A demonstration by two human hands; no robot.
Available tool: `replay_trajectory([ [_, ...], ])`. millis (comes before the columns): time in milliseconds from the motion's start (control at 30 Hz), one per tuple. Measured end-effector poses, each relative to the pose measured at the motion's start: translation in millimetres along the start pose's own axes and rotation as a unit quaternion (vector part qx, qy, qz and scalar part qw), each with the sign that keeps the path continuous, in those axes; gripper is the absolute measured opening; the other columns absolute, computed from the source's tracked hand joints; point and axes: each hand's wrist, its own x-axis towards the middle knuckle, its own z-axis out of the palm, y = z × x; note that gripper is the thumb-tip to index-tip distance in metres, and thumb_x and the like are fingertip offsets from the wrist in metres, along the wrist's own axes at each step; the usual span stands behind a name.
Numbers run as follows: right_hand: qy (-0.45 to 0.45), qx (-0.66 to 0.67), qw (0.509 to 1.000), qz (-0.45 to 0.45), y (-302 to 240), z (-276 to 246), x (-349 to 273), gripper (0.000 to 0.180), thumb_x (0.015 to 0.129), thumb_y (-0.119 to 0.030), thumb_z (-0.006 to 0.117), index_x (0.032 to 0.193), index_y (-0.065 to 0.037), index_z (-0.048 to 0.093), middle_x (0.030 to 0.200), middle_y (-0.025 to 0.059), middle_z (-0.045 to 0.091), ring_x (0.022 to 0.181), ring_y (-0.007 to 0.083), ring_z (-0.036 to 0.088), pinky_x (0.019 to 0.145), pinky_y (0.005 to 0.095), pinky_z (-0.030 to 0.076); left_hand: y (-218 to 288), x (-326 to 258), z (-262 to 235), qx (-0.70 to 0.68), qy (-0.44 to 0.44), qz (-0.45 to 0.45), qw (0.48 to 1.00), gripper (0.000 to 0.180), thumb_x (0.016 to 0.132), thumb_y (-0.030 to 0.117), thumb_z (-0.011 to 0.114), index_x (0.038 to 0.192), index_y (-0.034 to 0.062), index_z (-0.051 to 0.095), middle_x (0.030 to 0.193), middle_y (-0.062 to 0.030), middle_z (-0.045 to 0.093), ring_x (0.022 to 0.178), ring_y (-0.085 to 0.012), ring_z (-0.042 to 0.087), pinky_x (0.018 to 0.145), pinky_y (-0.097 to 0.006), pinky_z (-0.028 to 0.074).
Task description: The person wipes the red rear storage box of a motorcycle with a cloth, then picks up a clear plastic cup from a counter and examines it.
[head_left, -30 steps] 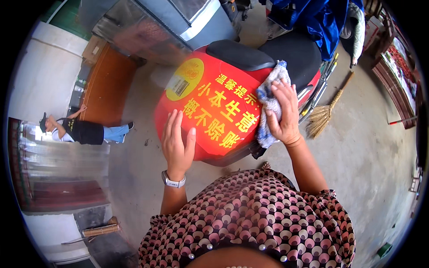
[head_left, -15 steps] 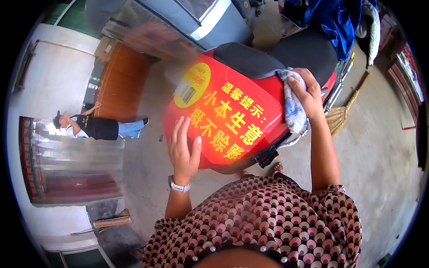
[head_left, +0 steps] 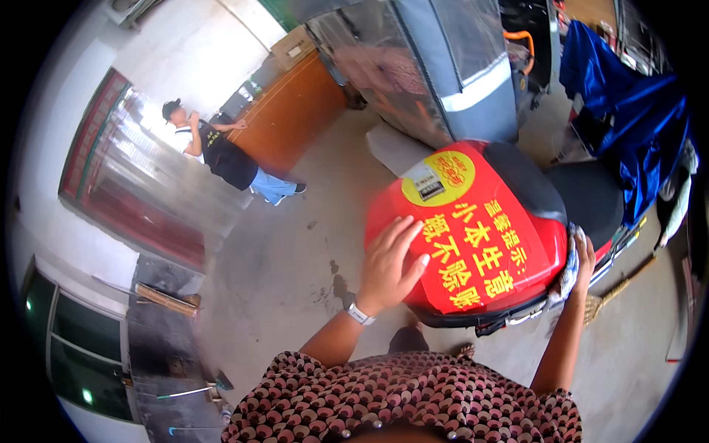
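A blue-and-white cloth (head_left: 570, 262) is lying bunched along the right edge of a red box (head_left: 543, 247), which is sitting at the back of a scooter. The right hand (head_left: 585, 260) is grasping the cloth, its fingers bending over it and pressing it against the box's side; how tightly they are gripping, I cannot tell. The left hand (head_left: 391, 267) is resting near the box's left edge, its fingers spreading loosely and holding nothing, the thumb standing apart. A pale wristwatch (head_left: 360, 314) is circling the left wrist. Yellow characters are running across the box's top, and a round yellow sticker (head_left: 441, 179) is covering its far left part. Just beyond the box, a black backrest (head_left: 526, 181) is standing in front of a black seat (head_left: 591, 199). Farther out, a shiny blue sheet (head_left: 624, 129) is draping over something at the upper right, while a straw broom (head_left: 609, 301) is lying on the floor (head_left: 281, 295). At the upper left, well apart, another person (head_left: 233, 159) is standing, raising one hand toward the face
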Motion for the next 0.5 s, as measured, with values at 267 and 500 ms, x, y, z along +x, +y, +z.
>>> replay_trajectory([
  [267,0.025,-0.006,0.999,0.036,-22.1,-18.6,-22.3,0.037,0.09,-0.032,0.057,0.103,0.002,0.065,0.088,0.0066,0.064,0.081,0.0147,0.054,0.078,0.0276,0.043,2.4,0.3,1.6,-0.025,0.034,0.0,0.999,0.047,0.089,0.03,0.06,0.127,0.0019,0.057,0.13,-0.0205,0.056,0.123,-0.0357,0.051,0.104,-0.044,0.039],
  [500,0.08,-0.089,0.989,-0.084,-64.4,13.3,-72.6,0.033,0.087,-0.022,0.061,0.11,0.001,0.063,0.104,0.0095,0.064,0.101,0.0214,0.057,0.093,0.0345,0.042,1.9,-6.1,3.8,-0.097,0.069,0.024,0.993,0.041,0.087,0.026,0.062,0.122,0.0048,0.061,0.127,-0.0165,0.059,0.123,-0.0322,0.053,0.105,-0.043,0.041],
])
